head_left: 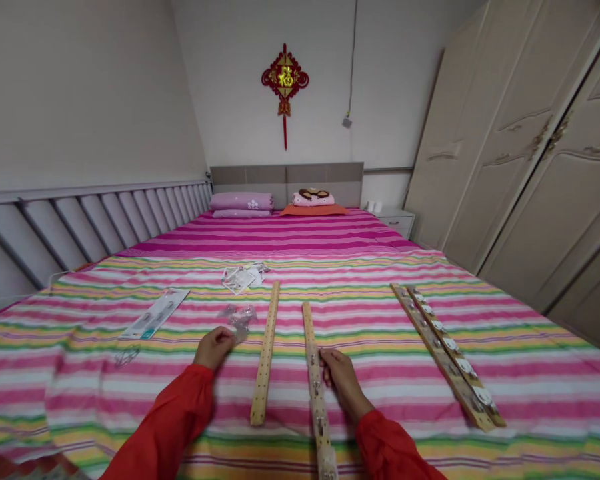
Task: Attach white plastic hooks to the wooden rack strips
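On the striped bedspread, my left hand (215, 347) pinches the near edge of some small clear plastic packets (241, 321). My right hand (341, 375) has its thumb and fingertips closed together against the right edge of a perforated wooden strip (315, 393); what they grip, if anything, is hidden. Small clear packets with shiny metal pieces lie along that strip. Between my hands, a second perforated strip (265, 363) lies bare and roughly parallel.
Two more strips (447, 353) at the right carry packets and white round pieces. A flat package (155, 315) and a thin wire-like item (127, 355) lie at the left. Cards and clear wrappers (243, 277) lie farther back. A bed rail (95, 220) borders the left side.
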{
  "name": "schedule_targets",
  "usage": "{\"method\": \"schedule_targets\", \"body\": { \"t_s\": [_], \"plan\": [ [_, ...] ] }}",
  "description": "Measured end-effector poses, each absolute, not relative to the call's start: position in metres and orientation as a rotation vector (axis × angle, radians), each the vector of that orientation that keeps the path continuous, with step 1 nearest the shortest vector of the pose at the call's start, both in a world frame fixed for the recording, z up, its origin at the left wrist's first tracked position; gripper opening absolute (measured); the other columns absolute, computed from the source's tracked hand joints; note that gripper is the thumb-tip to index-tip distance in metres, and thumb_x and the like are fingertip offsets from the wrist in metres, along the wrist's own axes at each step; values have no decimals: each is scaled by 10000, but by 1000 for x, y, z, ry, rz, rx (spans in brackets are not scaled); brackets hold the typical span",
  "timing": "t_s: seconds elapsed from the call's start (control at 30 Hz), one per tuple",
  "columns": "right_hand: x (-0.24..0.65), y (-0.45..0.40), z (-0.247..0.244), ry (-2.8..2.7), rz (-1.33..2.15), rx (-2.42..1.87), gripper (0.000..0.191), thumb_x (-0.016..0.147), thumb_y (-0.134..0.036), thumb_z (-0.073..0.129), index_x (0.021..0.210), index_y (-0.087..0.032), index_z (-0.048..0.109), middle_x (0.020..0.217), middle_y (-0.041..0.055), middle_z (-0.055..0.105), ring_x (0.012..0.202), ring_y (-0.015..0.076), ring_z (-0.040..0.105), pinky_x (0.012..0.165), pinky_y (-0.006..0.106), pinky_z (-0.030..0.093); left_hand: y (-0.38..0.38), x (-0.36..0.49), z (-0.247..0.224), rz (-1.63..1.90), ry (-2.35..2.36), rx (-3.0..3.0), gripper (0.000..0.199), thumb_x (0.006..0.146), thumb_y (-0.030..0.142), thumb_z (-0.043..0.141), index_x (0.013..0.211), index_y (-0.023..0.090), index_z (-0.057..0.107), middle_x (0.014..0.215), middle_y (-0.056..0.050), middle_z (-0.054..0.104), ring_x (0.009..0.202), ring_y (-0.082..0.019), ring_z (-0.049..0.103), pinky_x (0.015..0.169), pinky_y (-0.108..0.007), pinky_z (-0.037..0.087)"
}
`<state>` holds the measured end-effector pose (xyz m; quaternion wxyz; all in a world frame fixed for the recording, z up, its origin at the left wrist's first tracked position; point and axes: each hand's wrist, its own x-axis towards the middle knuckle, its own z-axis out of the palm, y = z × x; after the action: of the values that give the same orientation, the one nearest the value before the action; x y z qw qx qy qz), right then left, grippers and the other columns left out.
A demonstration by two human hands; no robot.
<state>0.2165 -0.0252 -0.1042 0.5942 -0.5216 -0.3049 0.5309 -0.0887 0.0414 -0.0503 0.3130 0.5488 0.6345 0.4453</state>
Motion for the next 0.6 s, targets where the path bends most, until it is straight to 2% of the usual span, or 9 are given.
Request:
{"method": "schedule_targets", "body": {
  "t_s": [0.13, 0.27, 0.4, 0.5, 0.6],
  "plan": [
    [217, -24, -106, -719, 1246, -1199, 334, 610, -467, 710, 573, -162, 580, 394, -67, 492, 266, 54, 368, 279, 188, 225, 34, -86, -39, 1175, 1424, 708, 104, 612, 98, 697, 631, 129, 600, 514, -12, 626, 456, -107, 587, 473, -181, 449],
    [217, -24, -106, -693, 1249, -1164, 342, 595, -467, 735, 573, -160, 585, 425, -57, 521, 272, 53, 368, 278, 196, 222, 22, -77, -19, 1109, 1235, 356, 95, 726, 19, 561, 723, 103, 605, 603, -73, 691, 502, -131, 651, 501, -196, 524],
    [219, -26, -104, -637, 1264, -1084, 346, 603, -459, 754, 602, -150, 598, 474, -44, 551, 287, 37, 357, 291, 187, 204, 12, -49, -7, 1085, 1184, 422, 111, 733, 12, 554, 706, 113, 588, 628, -78, 698, 540, -149, 674, 502, -200, 535],
    [223, -26, -100, -573, 1303, -1011, 344, 610, -446, 764, 638, -135, 618, 485, -34, 561, 296, 28, 344, 305, 182, 180, 6, -18, -12, 1138, 1134, 586, 113, 668, 29, 632, 675, 128, 579, 660, -53, 697, 617, -155, 691, 581, -218, 556],
    [228, -26, -98, -505, 1391, -954, 364, 607, -449, 773, 686, -114, 655, 468, -26, 555, 303, 30, 345, 315, 180, 173, 1, 14, -23, 1263, 1085, 889, 153, 616, 118, 712, 644, 151, 565, 635, -10, 664, 670, -151, 684, 647, -229, 553]
  ]
}}
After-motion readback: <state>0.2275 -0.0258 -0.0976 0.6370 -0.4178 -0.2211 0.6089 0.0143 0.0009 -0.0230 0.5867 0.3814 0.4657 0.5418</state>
